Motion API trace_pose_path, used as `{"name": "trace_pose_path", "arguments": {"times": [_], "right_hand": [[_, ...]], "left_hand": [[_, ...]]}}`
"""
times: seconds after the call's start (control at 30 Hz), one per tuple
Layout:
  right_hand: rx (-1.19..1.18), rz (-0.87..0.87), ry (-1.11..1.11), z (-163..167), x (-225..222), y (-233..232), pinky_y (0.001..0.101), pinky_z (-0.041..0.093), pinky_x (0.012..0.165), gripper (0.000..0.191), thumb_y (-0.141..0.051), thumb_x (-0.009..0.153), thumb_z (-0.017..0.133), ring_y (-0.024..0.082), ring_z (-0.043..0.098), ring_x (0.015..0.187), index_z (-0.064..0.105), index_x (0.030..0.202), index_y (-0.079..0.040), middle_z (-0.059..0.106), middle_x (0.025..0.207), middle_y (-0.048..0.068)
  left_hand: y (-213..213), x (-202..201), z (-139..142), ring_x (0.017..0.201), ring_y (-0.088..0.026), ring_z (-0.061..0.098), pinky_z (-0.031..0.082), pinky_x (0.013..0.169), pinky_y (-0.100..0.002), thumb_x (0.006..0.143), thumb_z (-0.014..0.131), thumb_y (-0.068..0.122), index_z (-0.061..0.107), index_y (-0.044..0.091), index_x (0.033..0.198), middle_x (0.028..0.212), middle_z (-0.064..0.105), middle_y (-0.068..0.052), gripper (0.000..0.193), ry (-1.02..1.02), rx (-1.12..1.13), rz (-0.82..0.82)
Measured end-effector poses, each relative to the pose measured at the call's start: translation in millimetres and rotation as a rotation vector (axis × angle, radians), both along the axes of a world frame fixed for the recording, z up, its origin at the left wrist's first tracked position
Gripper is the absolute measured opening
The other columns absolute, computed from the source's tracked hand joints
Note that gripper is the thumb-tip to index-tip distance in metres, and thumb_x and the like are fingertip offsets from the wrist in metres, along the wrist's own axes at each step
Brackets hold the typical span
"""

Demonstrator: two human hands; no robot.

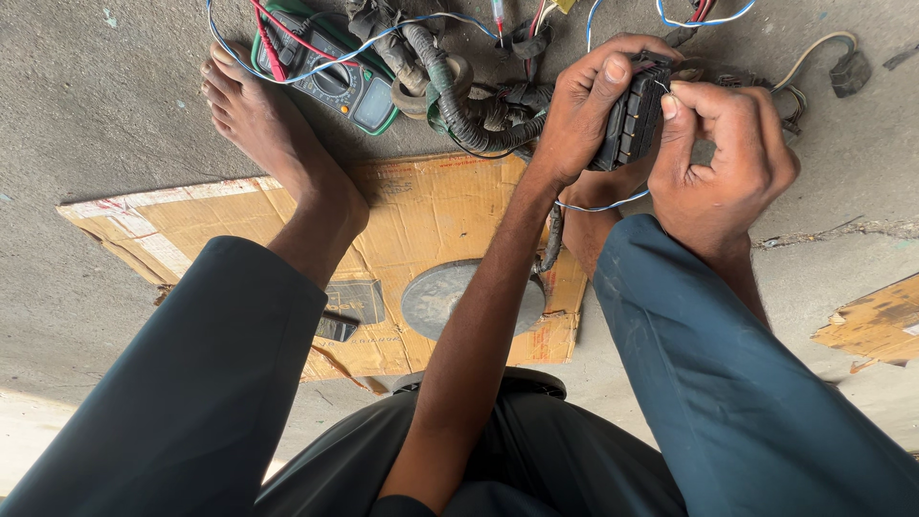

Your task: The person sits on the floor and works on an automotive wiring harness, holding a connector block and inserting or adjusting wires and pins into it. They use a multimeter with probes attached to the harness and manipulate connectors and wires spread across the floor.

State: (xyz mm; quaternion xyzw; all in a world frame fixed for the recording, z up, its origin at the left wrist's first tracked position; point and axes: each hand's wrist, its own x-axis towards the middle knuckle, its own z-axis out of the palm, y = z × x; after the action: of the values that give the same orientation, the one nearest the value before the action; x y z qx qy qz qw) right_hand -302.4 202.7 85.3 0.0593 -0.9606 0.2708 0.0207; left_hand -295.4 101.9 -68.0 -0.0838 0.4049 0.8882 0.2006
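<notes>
Fingers of our left hand point(579, 110) wrap the black connector block point(632, 115) from the left, forearm stretched far; our right hand point(723, 158) pinches its right edge.

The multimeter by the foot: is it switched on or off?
Cannot tell. The green multimeter lies face up on the concrete, red and blue wires crossing it; its screen is too small and dim to show a reading.
</notes>
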Motion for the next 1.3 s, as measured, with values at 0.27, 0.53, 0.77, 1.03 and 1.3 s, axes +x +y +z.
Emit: {"name": "trace_pose_path", "arguments": {"times": [0.27,0.53,0.77,1.03,1.3], "right_hand": [[-0.022,0.02,0.002,1.5,-3.6,-1.1,0.0299,0.057,0.075,0.005,0.002,0.11,0.071,0.02,0.072,0.09,0.069,0.115,0.001,0.068,0.103,0.011],[-0.069,0.007,-0.018,1.5,0.0,-1.3,0.0298,0.058,0.077,0.006,0.002,0.11,0.07,0.02,0.072,0.09,0.068,0.116,0.002,0.068,0.106,0.011],[-0.046,0.008,-0.015,3.2,-0.7,-2.3,0.0313,0.057,0.076,0.005,0.003,0.111,0.073,0.021,0.072,0.088,0.068,0.113,0.002,0.068,0.104,0.012],[0.014,0.044,-0.014,5.4,-4.7,-5.2,0.0323,0.058,0.077,0.008,0.005,0.107,0.071,0.023,0.074,0.093,0.069,0.113,0.001,0.068,0.104,0.012],[-0.067,0.013,-0.043,3.0,-2.8,-2.6,0.0311,0.057,0.077,0.005,0.004,0.111,0.071,0.02,0.07,0.089,0.067,0.113,0.003,0.068,0.105,0.012]], "left_hand": [[2.2,1.4,-3.1,0.106,-0.018,0.071,0.058,0.098,-0.033,0.108,0.052,0.061,0.071,0.001,0.124,0.113,0.075,-0.01,0.064,0.001,0.003,-0.004],[0.5,0.3,-2.6,0.109,-0.019,0.07,0.057,0.1,-0.034,0.11,0.05,0.059,0.071,0.0,0.121,0.115,0.075,-0.011,0.064,0.0,0.008,0.017],[0.7,0.4,-1.6,0.107,-0.019,0.07,0.058,0.099,-0.033,0.111,0.05,0.059,0.071,0.0,0.121,0.115,0.074,-0.011,0.063,0.005,0.009,0.015],[0.5,2.5,-5.7,0.109,-0.019,0.07,0.058,0.101,-0.034,0.111,0.051,0.057,0.071,0.0,0.121,0.115,0.074,-0.011,0.061,-0.009,0.03,0.018],[-1.1,1.7,-4.4,0.114,-0.02,0.07,0.056,0.105,-0.035,0.112,0.049,0.057,0.069,-0.001,0.122,0.118,0.074,-0.012,0.062,0.006,0.042,0.024]]}}
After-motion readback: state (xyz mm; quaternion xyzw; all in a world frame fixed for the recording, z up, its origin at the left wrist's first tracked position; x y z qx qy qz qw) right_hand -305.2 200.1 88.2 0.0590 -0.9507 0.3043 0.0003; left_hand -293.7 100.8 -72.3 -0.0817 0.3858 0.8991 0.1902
